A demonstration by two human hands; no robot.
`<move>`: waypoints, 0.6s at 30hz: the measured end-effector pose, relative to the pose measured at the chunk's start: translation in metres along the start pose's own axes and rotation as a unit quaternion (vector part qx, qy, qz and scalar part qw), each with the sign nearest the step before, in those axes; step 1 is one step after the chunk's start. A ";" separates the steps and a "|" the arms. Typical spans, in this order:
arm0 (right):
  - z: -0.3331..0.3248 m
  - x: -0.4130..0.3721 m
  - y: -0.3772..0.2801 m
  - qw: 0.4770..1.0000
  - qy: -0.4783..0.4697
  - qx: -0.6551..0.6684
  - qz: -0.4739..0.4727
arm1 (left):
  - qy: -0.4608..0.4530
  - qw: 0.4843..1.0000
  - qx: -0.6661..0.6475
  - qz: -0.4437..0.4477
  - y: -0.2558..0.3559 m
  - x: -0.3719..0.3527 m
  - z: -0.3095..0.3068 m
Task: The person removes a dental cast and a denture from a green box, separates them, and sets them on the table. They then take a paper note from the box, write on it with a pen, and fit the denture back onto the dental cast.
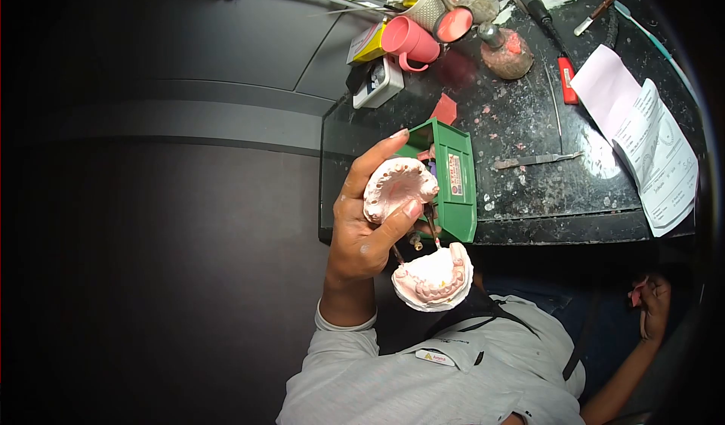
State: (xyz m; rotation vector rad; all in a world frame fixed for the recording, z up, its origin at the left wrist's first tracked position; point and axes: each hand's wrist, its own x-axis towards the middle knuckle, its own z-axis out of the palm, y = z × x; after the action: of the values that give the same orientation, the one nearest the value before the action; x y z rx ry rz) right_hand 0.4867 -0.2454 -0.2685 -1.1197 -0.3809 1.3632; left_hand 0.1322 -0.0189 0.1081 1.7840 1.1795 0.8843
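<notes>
My left hand is closed around a dental articulator with two plaster casts, held over the bench's front left corner. My thumb presses the upper cast, which shows its hollow arch side. Below it hangs the lower cast, swung apart, with a row of teeth along its front. Part of the metal hinge is hidden by my fingers. Behind this hand sits a green bin with a label and small items inside. Low at the right, my right hand is curled around a piece of pink wax, away from the casts.
The black bench carries a metal carver, a red-handled tool, papers, a spirit lamp and a toothbrush. A pink mug, a white box and a tool cup stand at the back left.
</notes>
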 end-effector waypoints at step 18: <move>0.002 -0.002 -0.001 1.000 0.010 0.000 0.003 | -0.038 0.992 0.039 0.112 -0.008 -0.002 -0.010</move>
State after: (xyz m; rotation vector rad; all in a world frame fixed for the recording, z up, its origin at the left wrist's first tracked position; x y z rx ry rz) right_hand 0.4852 -0.2457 -0.2656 -1.1346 -0.3633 1.3574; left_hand 0.1201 -0.0170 0.1050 2.0255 0.9895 0.8992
